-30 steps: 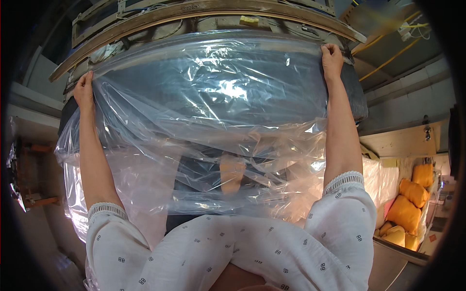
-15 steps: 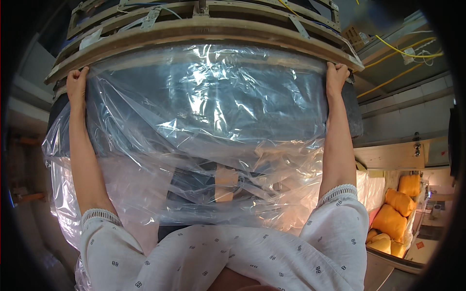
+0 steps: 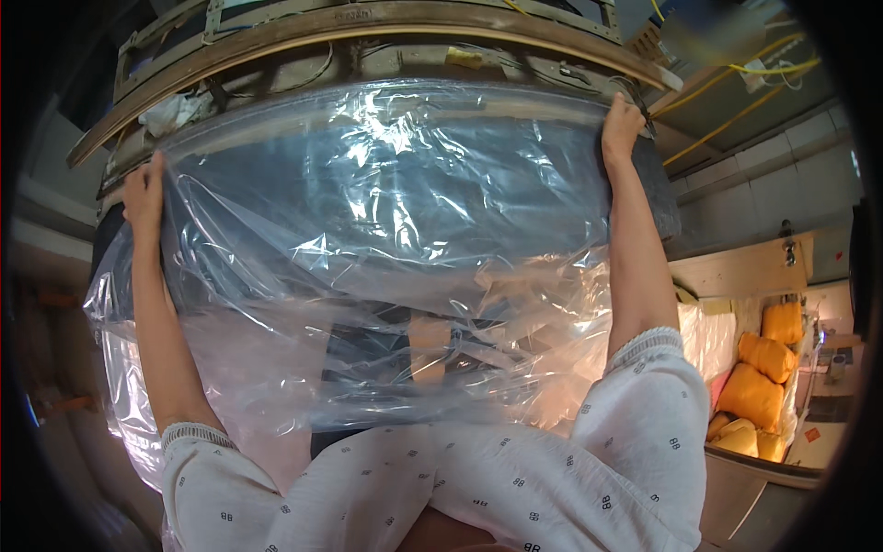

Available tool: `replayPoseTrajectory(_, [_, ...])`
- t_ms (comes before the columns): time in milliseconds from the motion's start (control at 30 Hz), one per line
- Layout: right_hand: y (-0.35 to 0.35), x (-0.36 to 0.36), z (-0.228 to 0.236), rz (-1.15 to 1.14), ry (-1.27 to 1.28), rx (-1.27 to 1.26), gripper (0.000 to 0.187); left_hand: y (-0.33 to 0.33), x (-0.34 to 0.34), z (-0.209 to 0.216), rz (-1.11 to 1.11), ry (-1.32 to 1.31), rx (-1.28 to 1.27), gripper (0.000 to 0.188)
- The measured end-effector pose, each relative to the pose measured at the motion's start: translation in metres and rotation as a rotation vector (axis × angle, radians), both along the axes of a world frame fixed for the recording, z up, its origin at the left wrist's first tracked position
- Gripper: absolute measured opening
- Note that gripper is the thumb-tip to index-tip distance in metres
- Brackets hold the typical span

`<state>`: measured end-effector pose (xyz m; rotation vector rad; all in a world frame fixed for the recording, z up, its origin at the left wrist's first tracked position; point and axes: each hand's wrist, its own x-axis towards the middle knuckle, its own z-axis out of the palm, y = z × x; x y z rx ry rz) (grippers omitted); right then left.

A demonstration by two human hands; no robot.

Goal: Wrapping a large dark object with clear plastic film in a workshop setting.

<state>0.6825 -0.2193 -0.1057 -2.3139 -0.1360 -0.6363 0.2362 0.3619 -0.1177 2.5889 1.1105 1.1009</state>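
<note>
On plastic sheet, hands wide apart

At the far side, the wooden frame runs past the top edge; nearest, the bottom edge cuts off the white shirt, which hides part of the plastic sheet. One far-right object is blurred beyond telling.

the clear plastic sheet looked thin, glossy and crinkled, throwing hard white highlights. the long bar appeared to be brown wood, dull and worn. the white shirt was soft, matt cloth; the yellow cables looked smooth and plastic-coated.
</note>
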Motion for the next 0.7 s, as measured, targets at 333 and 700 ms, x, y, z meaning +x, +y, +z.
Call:
replayPoseTrajectory(333, [-0.052,-0.079,0.023,0.467,-0.124,-0.210,0.024,-0.083,-0.077,0.055,-0.206,0.099,-0.297,0.048])
replayPoseTrajectory(700, [-0.006,-0.219,0.088,0.768,-0.334,-0.411,0.045,-0.214,0.095,0.016,-0.548,-0.165,-0.125,0.020])
